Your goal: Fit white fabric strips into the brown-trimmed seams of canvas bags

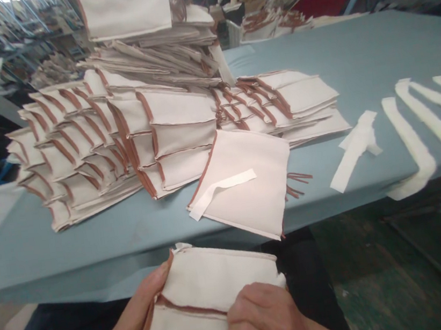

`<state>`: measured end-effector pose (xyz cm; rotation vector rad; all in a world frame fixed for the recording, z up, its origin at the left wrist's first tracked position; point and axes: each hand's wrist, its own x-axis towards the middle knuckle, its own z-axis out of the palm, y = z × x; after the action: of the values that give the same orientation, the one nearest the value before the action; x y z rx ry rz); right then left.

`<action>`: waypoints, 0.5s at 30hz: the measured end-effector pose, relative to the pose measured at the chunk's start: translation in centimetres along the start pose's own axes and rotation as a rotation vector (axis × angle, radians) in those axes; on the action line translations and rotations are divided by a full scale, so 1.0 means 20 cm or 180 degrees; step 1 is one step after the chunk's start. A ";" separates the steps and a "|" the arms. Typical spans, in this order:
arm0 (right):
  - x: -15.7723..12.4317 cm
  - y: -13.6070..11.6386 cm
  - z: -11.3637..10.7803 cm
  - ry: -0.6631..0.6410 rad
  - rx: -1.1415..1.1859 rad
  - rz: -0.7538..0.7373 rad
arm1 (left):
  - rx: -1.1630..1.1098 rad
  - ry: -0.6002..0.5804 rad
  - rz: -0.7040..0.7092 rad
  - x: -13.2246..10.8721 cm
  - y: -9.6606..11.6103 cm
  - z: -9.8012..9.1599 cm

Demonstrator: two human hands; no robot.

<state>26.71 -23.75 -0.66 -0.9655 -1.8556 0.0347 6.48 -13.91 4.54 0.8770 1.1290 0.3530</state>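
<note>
Both my hands hold a cream canvas pouch with a brown zip-like trim across it, low in the view. My left hand grips its left edge, with the thumb along the brown binding. My right hand lies on top of the cloth at the lower right, fingers curled over it. The pouch's lower part runs out of the frame. Just beyond my hands, a single cream pouch with a white strip on it lies at the blue table's near edge.
Overlapping stacks of brown-trimmed cream pouches cover the blue table. White fabric strips lie to the right. Shelves and piled textiles stand in the background, and a dark floor shows at lower right.
</note>
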 end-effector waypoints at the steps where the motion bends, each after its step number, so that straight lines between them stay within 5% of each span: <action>1: -0.01 -0.01 0.01 -0.0094 -0.0017 -0.0069 | -0.0063 0.0008 -0.0018 -0.01 0.00 -0.01; 7: -0.03 -0.01 0.05 -0.0349 -0.0166 -0.0045 | -0.0453 -0.0062 -0.0136 -0.05 0.03 -0.01; 15: -0.07 0.02 0.04 -0.0378 -0.0239 0.0379 | 0.0778 0.0195 0.0303 -0.08 0.03 0.01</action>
<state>26.53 -24.00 -2.28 -1.1470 -1.9167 0.0968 6.07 -14.64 5.96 1.1444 1.2061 0.3260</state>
